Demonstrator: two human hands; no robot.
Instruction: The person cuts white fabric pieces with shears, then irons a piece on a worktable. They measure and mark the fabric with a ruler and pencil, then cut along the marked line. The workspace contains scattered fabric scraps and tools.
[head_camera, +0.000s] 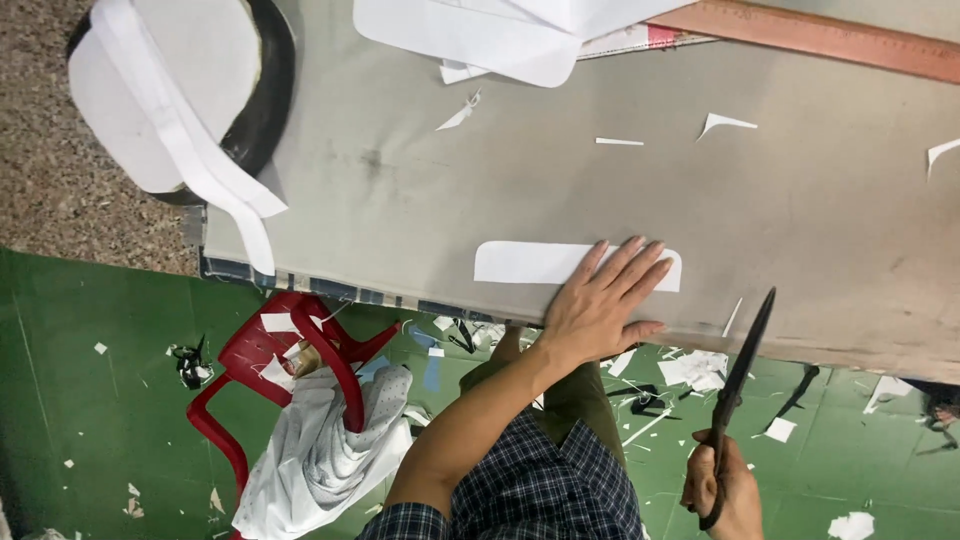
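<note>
My left hand (600, 305) lies flat, fingers spread, on the right end of a white rounded strip of material (525, 262). The strip rests near the front edge of a grey cloth-covered table (450, 180). My right hand (725, 485) is below the table edge, closed around the handles of long dark scissors (745, 350). Their shut blades point up toward the table edge, just right of the strip, and stay apart from it.
A wooden ruler (830, 38) and large white cut sheets (470, 35) lie at the table's far side, with small white scraps (725, 122) about. A round dark seat (170, 90) holds white pieces. A red plastic chair (255, 345) carries white cloth (320, 455) on the green floor.
</note>
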